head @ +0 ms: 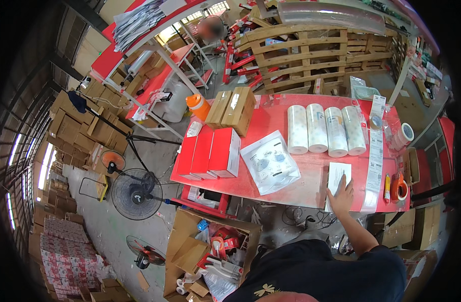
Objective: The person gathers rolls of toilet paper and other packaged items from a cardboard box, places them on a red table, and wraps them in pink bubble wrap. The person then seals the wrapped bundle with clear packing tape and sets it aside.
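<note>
My right hand (341,196) rests with spread fingers on a white printed paper (338,174) at the near edge of the red table (268,113). My left hand is out of view. Left of the paper lies a white plastic bag (271,163) with printed drawings. Several wrapped white rolls (316,128) lie side by side beyond the paper. A strip of printed labels (374,162) runs down the table to the right, with a tape roll (376,122) on it. Farther right are a yellow utility knife (387,188) and an orange tape dispenser (399,188).
Red boxes (224,153), two brown cartons (238,111) and an orange jug (197,106) stand at the table's left. Below is an open carton (185,241) of mixed packaging. A pedestal fan (137,194) stands left; a wooden pallet (298,56) stands behind.
</note>
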### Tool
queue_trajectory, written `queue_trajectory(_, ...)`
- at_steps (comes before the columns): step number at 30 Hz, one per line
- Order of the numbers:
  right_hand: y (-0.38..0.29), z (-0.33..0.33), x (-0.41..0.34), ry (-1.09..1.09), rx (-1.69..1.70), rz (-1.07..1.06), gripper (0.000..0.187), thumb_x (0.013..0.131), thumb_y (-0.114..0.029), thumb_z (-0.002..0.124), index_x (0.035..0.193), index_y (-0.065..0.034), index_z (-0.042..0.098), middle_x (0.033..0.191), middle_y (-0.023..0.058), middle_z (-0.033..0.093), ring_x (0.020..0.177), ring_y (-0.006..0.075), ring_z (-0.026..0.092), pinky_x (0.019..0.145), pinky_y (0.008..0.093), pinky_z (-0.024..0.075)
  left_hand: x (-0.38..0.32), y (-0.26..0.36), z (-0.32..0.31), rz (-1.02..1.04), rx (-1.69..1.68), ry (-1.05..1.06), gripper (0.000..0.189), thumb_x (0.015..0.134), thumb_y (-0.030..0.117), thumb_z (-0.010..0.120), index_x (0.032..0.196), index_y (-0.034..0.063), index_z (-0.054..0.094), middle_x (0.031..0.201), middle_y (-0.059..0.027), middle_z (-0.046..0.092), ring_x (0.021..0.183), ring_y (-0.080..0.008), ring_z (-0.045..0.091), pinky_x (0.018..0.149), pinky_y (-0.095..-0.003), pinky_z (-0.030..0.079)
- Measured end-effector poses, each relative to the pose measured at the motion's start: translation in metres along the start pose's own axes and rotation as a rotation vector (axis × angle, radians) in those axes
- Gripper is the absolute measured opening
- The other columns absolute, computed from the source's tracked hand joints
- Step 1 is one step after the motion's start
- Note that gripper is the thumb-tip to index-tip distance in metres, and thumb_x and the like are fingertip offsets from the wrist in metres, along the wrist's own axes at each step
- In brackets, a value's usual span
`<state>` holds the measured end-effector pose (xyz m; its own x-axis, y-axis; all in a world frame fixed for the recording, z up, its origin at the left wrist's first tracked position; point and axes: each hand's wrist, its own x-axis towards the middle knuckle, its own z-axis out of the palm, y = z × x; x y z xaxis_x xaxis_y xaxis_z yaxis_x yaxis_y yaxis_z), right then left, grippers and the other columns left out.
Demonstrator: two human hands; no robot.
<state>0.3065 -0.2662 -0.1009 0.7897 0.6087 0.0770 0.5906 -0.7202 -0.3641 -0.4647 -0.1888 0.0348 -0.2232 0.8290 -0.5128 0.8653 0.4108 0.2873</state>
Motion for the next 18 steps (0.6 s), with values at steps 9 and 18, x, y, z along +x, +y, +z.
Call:
queue_trajectory(9, 0.000, -0.005, 0.000, 0.000, 0.028, -0.020, 0.113, 0.093, -0.062, 0.081, 0.180, -0.0134, 0.027, 0.175, 0.0369, 0.031, 0.147, 0.0562, 0.050, 0.119, 0.0623, 0.0454, -0.007, 0.016, 0.001, 0.057, -0.049, 0.058, 0.048, 0.115, 0.051, 0.054, 0.136, 0.0111, 0.071, 0.106, -0.0219, 0.080, 0.098, -0.0391, 0.080, 0.087, -0.0523, 0.063)
queue_trajectory(18, -0.006, -0.008, 0.002, -0.011, 0.029, 0.009, 0.117, 0.091, -0.059, 0.085, 0.180, -0.0125, 0.026, 0.176, 0.0367, 0.029, 0.148, 0.0566, 0.047, 0.121, 0.0627, 0.0425, -0.037, 0.064, 0.114, 0.061, 0.095, -0.321, 0.051, 0.115, 0.054, 0.053, 0.140, 0.0116, 0.068, 0.106, -0.0232, 0.080, 0.097, -0.0419, 0.080, 0.087, -0.0543, 0.063)
